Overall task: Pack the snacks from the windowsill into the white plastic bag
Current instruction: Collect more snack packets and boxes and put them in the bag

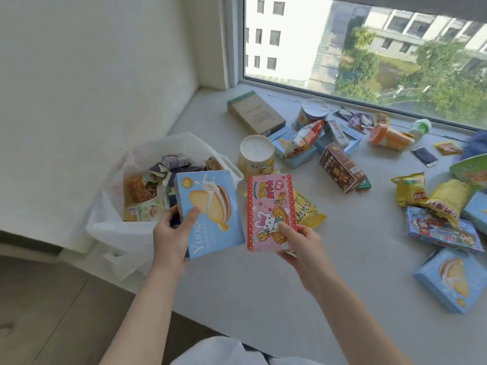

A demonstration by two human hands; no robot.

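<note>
The left hand gripped a blue sandwich-biscuit box, fingers curled round its lower edge, beside the open white plastic bag, which held several snacks. The right hand pinched a pink rabbit-print box above the windowsill. Other snacks lay scattered on the sill, among them a brown box.

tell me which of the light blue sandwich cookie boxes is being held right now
The light blue cookie box beside the white plastic bag, gripped upright in the left hand. The other blue boxes lie flat on the windowsill, untouched.
</note>
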